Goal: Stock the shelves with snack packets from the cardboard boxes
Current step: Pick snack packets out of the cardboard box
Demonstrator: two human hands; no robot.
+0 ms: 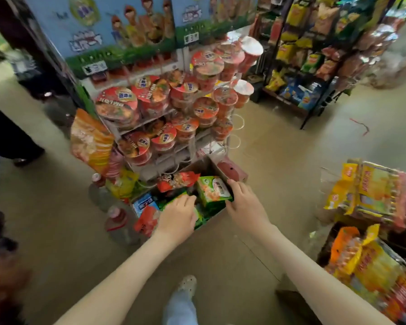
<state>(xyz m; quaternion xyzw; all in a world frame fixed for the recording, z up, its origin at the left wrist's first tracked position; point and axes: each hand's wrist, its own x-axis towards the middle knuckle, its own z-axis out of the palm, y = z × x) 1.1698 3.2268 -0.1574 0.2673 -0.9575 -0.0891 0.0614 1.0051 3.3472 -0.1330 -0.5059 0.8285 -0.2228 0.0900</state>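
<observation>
Looming over green packet (212,191), cup noodles (116,104), bottles (118,227) beside

Packets (213,192) in box (217,168) — below noodle rack (150,146).

Tight spot. The cardboard box (204,166) sits jammed under the wire rack (148,121), with noodle bowls (116,104) overhanging the back, so the only way in is from the front and top. The left hand (177,219) and the right hand (244,202), which grips a green packet (212,192), fill that gap. Bottles (117,221) crowd the left side. The floor (279,160) on the right is open as far as the yellow packet stacks (370,195).
</observation>
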